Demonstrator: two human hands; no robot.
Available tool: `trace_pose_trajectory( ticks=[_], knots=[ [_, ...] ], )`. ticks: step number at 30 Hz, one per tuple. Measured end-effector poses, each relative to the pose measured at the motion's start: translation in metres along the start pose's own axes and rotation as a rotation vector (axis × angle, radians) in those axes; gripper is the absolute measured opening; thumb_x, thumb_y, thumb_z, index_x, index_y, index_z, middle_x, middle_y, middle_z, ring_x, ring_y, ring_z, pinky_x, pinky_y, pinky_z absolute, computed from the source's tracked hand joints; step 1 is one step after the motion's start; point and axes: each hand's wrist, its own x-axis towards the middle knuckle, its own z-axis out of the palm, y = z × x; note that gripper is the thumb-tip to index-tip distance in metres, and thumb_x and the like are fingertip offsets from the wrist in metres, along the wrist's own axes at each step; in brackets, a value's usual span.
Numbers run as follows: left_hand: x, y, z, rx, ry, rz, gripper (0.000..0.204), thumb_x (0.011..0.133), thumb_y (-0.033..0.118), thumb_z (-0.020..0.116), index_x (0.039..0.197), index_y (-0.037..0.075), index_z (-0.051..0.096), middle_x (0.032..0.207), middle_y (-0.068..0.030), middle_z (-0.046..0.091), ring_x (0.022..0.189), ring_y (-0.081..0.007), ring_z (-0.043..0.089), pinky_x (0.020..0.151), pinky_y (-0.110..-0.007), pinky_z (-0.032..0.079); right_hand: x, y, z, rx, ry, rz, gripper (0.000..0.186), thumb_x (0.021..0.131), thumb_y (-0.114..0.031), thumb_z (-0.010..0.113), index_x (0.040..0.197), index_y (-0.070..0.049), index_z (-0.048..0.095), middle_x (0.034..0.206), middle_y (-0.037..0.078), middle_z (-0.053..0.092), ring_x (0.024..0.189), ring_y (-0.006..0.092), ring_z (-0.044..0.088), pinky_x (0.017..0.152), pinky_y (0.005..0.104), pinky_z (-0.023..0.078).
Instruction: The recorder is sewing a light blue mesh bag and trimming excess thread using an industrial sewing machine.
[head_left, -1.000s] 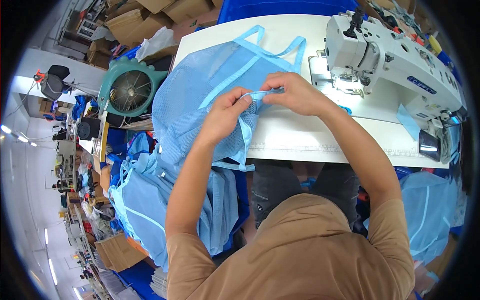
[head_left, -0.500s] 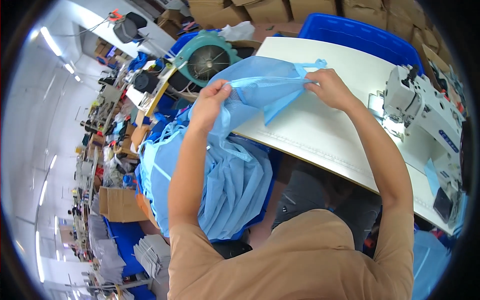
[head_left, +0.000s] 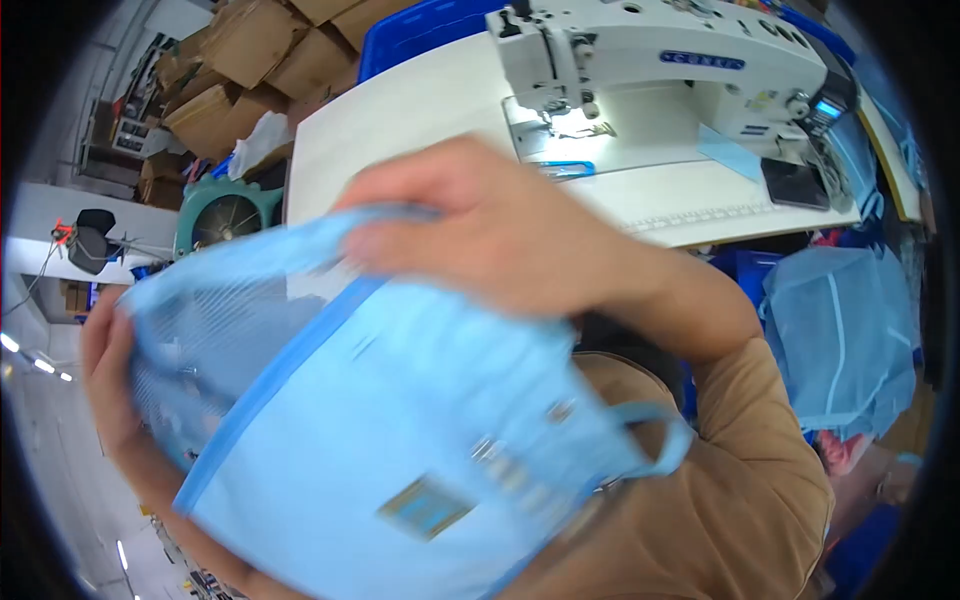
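Garment sewing workshop: white industrial sewing machine sitting on a white worktable; cardboard boxes stacking behind; blue fabric pieces piling alongside; floor fan standing nearby.

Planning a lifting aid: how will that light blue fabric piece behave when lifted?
Likely floppy: the light blue fabric piece bends between the left hand and right hand. Probably light, since it looks thin and sheer. Its loop strap dangles, so it may snag.
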Motion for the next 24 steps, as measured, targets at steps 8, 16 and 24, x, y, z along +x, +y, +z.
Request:
trace_pose_trajectory(
  ticks=[8,16,24],
  knots=[
    [0.061,-0.105,0.372,-0.181,-0.720,0.023,0.020,0.106,0.020,0.061,0.104,0.003,0.072,0.085,0.0017,0.064,0.081,-0.0082,0.056,0.077,-0.025,0.047,-0.133,0.087,-0.177,-0.848,-0.097,0.623,0.026,0.098,-0.020,0.066,0.116,-0.003,0.075,0.095,0.015,0.075,0.084,0.0226,0.068,0.081,0.0374,0.053],
    [0.071,-0.112,0.445,-0.250,-0.855,-0.092,0.024,0.105,0.025,0.063,0.109,0.004,0.076,0.087,0.0003,0.069,0.080,-0.0098,0.059,0.078,-0.028,0.049,-0.115,0.117,-0.177,-1.275,0.254,0.462,0.020,0.096,-0.024,0.069,0.103,-0.006,0.074,0.103,0.013,0.072,0.091,0.0316,0.070,0.082,0.0436,0.054],
    [0.067,-0.128,0.439,-0.404,-0.828,-0.105,0.022,0.100,0.026,0.069,0.110,0.008,0.077,0.091,-0.0013,0.072,0.085,-0.0122,0.065,0.084,-0.029,0.051,-0.120,0.137,-0.179,-1.340,0.127,0.436,0.027,0.094,-0.023,0.072,0.115,-0.007,0.071,0.104,0.013,0.063,0.098,0.0329,0.068,0.085,0.0442,0.056]
  ],
)
